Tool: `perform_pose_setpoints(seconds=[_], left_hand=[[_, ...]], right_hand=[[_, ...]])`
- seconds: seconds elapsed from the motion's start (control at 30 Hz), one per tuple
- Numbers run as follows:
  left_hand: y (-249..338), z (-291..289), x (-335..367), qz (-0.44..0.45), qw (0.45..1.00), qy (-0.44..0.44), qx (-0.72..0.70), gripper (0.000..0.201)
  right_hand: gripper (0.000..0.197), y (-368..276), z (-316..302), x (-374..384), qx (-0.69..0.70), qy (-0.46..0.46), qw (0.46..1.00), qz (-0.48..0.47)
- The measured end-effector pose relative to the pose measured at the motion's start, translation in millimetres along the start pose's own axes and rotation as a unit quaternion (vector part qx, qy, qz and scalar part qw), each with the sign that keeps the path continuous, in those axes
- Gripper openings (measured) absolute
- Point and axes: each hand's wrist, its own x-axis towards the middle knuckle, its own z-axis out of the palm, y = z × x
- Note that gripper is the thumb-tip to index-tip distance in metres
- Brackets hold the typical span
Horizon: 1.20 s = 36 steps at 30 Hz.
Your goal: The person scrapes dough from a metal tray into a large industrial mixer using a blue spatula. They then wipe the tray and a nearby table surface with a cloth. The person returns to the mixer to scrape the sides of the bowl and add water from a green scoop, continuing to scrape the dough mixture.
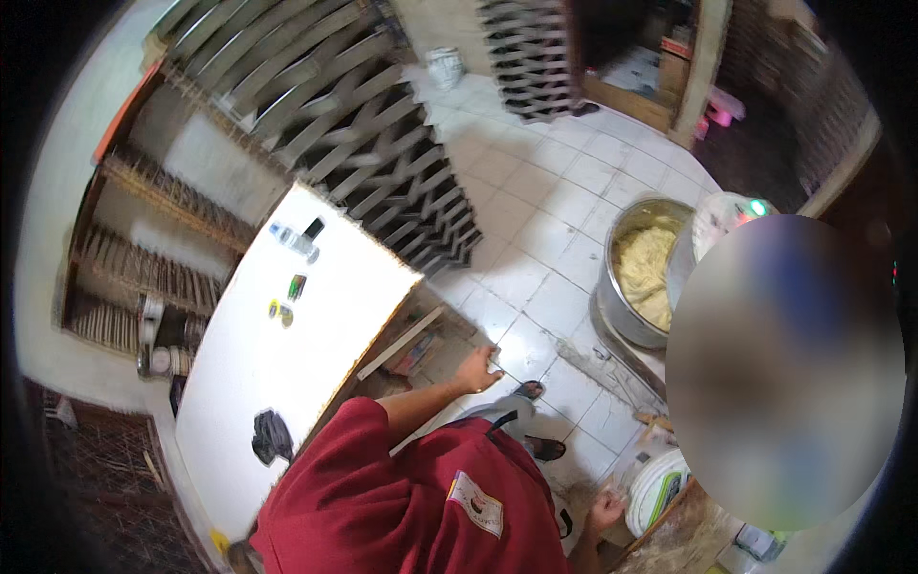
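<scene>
Steel pot (612, 287) sits full of pale dough, untouched; left hand (475, 368) pinches a small white bit, right hand (604, 512) loosely open by white bucket (652, 490).

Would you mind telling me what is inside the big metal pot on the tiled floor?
The metal pot holds a pale yellow, dough-like mass. Its right side and bottom are hidden by the blurred area and the mass itself.

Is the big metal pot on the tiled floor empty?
No. The metal pot holds a pale yellow, dough-like mass that fills much of its inside.
</scene>
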Motion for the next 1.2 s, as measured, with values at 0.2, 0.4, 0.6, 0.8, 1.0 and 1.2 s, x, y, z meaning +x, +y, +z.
perform_pose_setpoints(seconds=[0.2,0.4,0.6,0.8,1.0,1.2], left_hand=[[-120,-75,-38,-0.011,0.991,0.13,-0.04,0.066],[-242,-164,-108,-0.004,0.957,0.278,-0.082,0.053],[-396,-253,-267,-0.389,0.723,0.563,0.092,0.085],[-558,-218,-470,-0.566,0.665,0.485,-0.053,0.075],[-397,-356,-335,-0.193,0.851,0.39,-0.294,0.028],[-222,-376,-176,0.008,0.902,0.082,-0.423,0.029]], right_hand=[[0.019,108,-13,-23,-0.341,-0.11,0.907,0.223],[0.019,-69,108,-24,-0.114,-0.078,0.966,0.217],[0.025,-272,260,-72,-0.072,-0.203,0.969,0.124],[0.037,-358,379,-86,-0.149,-0.379,0.913,0.028],[0.041,-478,471,-138,-0.128,-0.438,0.87,-0.186],[0.066,-606,473,-245,0.174,-0.414,0.871,-0.201]])
